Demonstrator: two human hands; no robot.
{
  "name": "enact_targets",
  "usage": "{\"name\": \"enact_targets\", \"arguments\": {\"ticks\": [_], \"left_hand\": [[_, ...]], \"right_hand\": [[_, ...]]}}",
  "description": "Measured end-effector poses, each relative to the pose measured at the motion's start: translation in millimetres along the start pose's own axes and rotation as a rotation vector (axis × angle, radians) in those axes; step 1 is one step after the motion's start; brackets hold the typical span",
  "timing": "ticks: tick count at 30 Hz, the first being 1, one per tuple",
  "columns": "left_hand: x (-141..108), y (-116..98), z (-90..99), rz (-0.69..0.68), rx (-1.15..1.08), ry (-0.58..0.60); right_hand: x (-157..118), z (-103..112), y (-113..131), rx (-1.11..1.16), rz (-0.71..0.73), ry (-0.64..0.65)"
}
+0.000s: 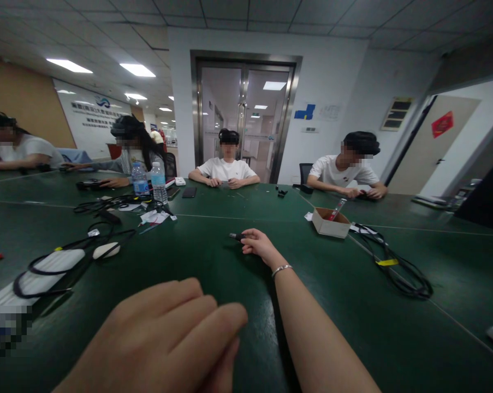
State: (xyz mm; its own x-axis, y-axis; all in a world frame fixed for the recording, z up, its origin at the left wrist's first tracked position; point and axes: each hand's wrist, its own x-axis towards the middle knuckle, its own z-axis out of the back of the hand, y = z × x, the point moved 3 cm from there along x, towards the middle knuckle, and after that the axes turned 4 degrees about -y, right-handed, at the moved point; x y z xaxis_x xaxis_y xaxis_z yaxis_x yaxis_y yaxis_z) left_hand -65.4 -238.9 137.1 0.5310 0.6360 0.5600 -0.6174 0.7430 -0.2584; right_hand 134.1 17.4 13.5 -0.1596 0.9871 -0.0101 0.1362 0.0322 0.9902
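My right hand (261,246) is stretched out over the green table (213,262), a bracelet on its wrist. Pinched between its thumb and fingers is a small black USB stick (236,236), its silver plug end pointing left. Close to the camera, my left hand (160,327) is closed, the fingers curled and the back of the hand turned up. Its palm side is hidden, so I cannot make out whether anything is in it.
Left on the table are a white power strip (53,267), a white mouse (106,250), tangled cables and two water bottles (158,183). An open box (330,225) and a coiled black cable (405,275) lie right. Several people with headsets sit around the table.
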Motion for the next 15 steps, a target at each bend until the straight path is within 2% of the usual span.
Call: {"name": "enact_targets", "arguments": {"ticks": [3,5,7,9,12,15], "left_hand": [[53.1,13.0,-11.0,0.061,0.088,0.077],[81.6,36.1,-30.0,0.094,0.143,0.088],[103.8,68.6,-53.4,0.135,0.164,0.050],[121.2,105.9,-77.0,0.232,0.132,-0.016],[140.4,158.1,-110.9,0.450,0.019,-0.076],[149.1,193.8,-142.9,0.641,-0.142,-0.119]], "right_hand": [[1.5,0.8,-0.6,0.016,0.000,0.003],[1.6,1.5,-0.7,0.029,-0.002,0.000],[1.2,2.4,-0.3,0.040,-0.001,-0.005],[1.1,3.3,0.4,0.046,0.006,-0.009],[2.2,5.0,0.8,0.042,-0.005,-0.022],[3.8,6.2,0.8,0.047,-0.018,-0.019]]}}
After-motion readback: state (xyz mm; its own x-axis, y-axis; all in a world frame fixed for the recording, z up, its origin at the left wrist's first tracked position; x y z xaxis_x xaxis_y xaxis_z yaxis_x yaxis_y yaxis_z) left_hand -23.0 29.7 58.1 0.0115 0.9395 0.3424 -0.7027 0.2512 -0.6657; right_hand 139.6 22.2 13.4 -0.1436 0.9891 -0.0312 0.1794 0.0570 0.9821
